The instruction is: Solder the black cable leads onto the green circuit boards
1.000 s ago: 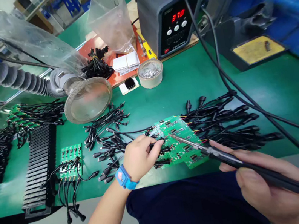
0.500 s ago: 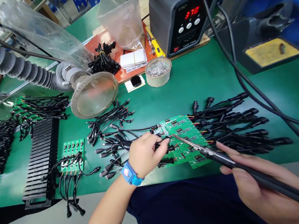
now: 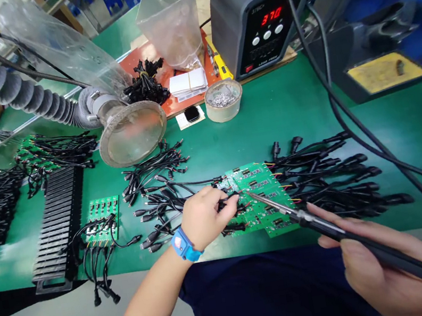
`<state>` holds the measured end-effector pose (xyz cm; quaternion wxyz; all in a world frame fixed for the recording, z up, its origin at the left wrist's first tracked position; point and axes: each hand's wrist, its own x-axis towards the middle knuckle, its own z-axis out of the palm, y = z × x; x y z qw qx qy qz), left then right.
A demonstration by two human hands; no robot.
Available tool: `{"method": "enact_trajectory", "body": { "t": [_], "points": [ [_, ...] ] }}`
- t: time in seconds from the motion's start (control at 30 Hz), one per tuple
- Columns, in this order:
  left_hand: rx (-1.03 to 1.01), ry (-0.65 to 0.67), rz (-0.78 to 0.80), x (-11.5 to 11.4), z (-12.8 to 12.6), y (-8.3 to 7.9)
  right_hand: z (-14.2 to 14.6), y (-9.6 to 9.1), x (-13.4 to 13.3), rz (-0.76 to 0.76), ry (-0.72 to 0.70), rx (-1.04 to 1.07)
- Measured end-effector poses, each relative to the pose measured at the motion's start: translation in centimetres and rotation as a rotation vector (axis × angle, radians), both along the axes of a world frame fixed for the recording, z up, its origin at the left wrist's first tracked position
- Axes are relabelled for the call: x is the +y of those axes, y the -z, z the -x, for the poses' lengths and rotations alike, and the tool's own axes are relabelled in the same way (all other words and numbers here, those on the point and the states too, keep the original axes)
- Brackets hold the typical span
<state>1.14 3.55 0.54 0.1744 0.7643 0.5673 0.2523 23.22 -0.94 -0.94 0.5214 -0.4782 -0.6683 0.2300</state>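
Note:
A green circuit board [image 3: 260, 195] lies on the green mat near the front edge, with several black cables [image 3: 332, 181] fanning out to its right. My left hand [image 3: 204, 215], with a blue wristband, pinches a thin black wire against the board's left edge. My right hand [image 3: 392, 270] grips a black soldering iron [image 3: 328, 227] like a pen. Its metal tip rests on the board just beside my left fingertips.
A soldering station [image 3: 252, 16] reading 370 stands at the back, an iron stand with a yellow sponge [image 3: 383, 72] to its right. A fume hose with a funnel [image 3: 132, 133] hangs left of centre. Loose cables [image 3: 154, 181], a small board [image 3: 103, 219] and a black rack [image 3: 58, 226] lie left.
The view shifted slightly, then settled. My right hand slid a little back and to the right along the iron; the tip stays on the board. My left hand keeps its pinch.

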Motion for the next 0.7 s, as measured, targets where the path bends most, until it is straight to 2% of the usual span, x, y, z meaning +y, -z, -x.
{"method": "enact_trajectory", "body": {
  "t": [0.1,0.33,0.43,0.57,0.7],
  "points": [
    [0.010,-0.003,0.005,0.0,0.0,-0.1,0.0,0.2,-0.1,-0.013,-0.061,-0.020],
    [0.016,-0.026,0.014,0.2,-0.2,-0.2,-0.5,1.6,-0.8,-0.006,-0.046,-0.005],
    [0.015,-0.025,0.015,0.2,-0.2,-0.2,-0.4,1.4,-0.7,0.002,-0.038,0.016],
    [0.022,-0.018,0.027,0.2,-0.2,-0.3,-0.2,0.8,-0.2,-0.028,0.083,0.069],
    [0.027,-0.013,0.028,0.3,-0.3,-0.4,-0.5,1.0,0.0,-0.102,0.031,0.037]
  ]
}}
